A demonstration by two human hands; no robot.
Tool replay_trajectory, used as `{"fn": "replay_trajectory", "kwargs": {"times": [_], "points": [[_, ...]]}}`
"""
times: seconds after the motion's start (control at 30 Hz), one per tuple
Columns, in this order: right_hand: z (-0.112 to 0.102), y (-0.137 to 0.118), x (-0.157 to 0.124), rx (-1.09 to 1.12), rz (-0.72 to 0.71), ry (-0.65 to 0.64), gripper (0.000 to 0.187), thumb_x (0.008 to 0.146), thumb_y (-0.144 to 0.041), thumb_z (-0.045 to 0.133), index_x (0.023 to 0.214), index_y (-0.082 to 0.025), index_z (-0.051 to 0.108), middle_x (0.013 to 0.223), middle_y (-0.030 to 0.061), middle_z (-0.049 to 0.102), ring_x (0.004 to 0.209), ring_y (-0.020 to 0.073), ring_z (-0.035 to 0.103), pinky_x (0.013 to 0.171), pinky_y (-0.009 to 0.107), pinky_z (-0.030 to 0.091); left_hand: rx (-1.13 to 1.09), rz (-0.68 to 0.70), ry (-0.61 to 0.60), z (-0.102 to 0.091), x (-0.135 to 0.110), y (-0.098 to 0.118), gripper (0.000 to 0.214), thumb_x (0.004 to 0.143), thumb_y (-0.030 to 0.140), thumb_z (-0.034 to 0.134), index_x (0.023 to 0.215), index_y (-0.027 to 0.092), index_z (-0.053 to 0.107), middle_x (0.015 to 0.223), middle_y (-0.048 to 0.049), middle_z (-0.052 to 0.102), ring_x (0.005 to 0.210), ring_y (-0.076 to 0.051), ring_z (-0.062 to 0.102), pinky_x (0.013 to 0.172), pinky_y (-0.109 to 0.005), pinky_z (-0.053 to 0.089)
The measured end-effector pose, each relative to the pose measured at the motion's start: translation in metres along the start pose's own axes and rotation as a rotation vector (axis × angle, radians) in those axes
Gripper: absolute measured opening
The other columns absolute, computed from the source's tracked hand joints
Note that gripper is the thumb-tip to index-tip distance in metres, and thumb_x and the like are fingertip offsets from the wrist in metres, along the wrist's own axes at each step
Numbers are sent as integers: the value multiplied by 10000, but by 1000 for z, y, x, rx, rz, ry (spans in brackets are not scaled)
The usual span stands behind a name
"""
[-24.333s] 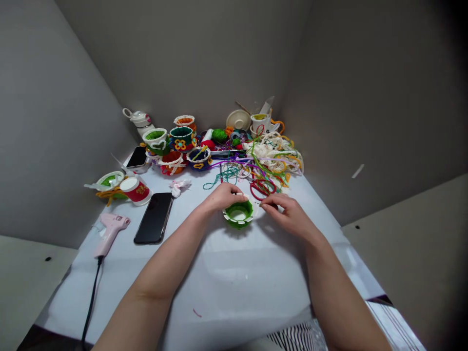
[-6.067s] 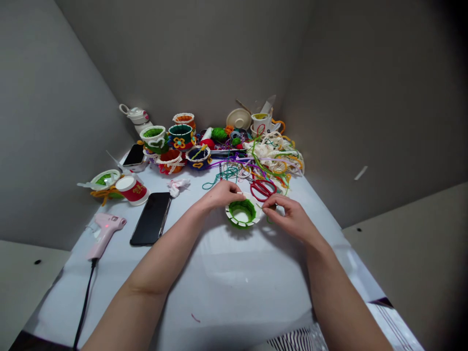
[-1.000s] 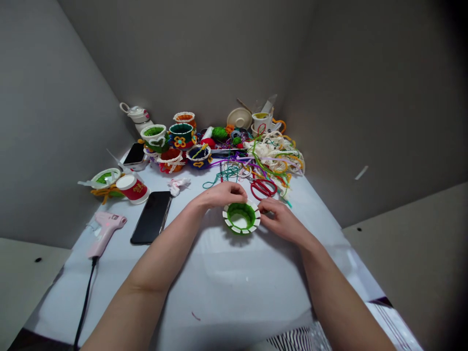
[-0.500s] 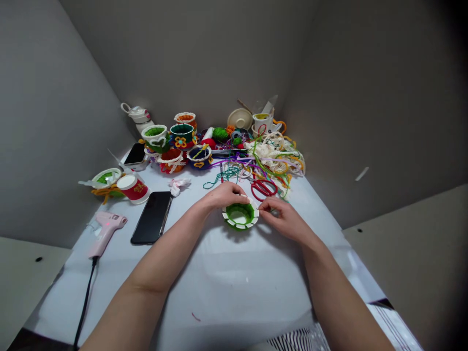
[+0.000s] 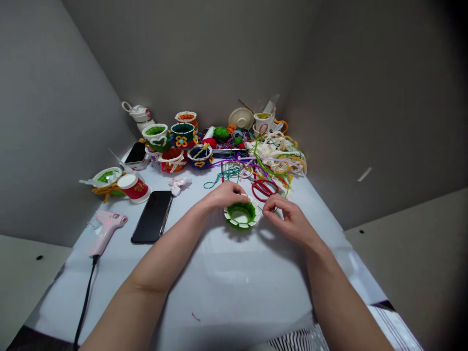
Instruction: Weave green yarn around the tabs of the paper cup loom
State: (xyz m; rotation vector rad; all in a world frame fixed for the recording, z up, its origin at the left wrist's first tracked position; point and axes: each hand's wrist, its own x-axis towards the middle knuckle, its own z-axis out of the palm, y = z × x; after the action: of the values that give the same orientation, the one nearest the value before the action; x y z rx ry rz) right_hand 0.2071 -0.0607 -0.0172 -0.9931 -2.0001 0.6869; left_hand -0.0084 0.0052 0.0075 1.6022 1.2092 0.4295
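A paper cup [image 5: 241,224] with green yarn woven round its wall and a white notched rim stands on the table in front of me. My left hand [image 5: 231,194] pinches the far left part of that rim between thumb and fingers. Just right of the cup, my right hand [image 5: 283,214] is closed in a pinch on a thin green yarn strand [image 5: 261,209], whose short length shows between the fingertips and the rim. Red-handled scissors [image 5: 264,190] lie just beyond my right hand.
At the back stand several yarn-covered cups [image 5: 183,135] beside a tangled heap of yarn [image 5: 276,153]. To the left lie a black phone [image 5: 152,217], a pink glue gun [image 5: 104,231] with its cord, and a red and white paper cup [image 5: 133,188]. A white bottle [image 5: 141,117] stands far left.
My right hand has moved slightly right, away from the rim, with the green strand in its fingers. The left hand stays on the cup, which has shifted very little.
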Motion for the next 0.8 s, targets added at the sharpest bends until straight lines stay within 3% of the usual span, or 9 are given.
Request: {"fn": "replay_trajectory", "kwargs": {"times": [0.13,0.33,0.53,0.73,0.8], "points": [[0,-3,-1,-75,-37,-72,115,877,-174,556,767,-201,579,784,26,630,787,178,559,782,342,409,20,7,-2,-1,0,0,264,660,372,720,755,126,713,725,-34,671,650,-125,564,604,-233,429],[1,1,-1,-109,33,-136,146,859,-176,558,717,-195,587,738,24,623,741,170,551,735,322,414,-4,-39,19,-3,-2,4,224,662,333,702,743,126,688,710,-31,652,639,-121,552,607,-239,427],[8,9,1,-116,98,-161,156,873,-183,545,738,-183,624,747,39,645,715,168,561,684,303,412,28,27,-102,-12,-3,0,143,685,263,635,753,140,654,685,8,607,619,-95,504,576,-211,383],[10,6,2,-116,90,-145,167,894,-214,547,763,-186,647,759,40,661,726,173,561,696,306,421,-24,120,-179,-8,-5,4,300,707,366,690,916,153,724,908,-45,717,817,-146,620,745,-242,476],[10,5,3,-114,84,-144,170,896,-217,546,759,-187,643,756,40,659,721,173,562,693,308,424,13,112,-174,-4,-4,4,330,700,406,701,899,146,745,889,-55,726,802,-155,627,725,-243,477]]}}
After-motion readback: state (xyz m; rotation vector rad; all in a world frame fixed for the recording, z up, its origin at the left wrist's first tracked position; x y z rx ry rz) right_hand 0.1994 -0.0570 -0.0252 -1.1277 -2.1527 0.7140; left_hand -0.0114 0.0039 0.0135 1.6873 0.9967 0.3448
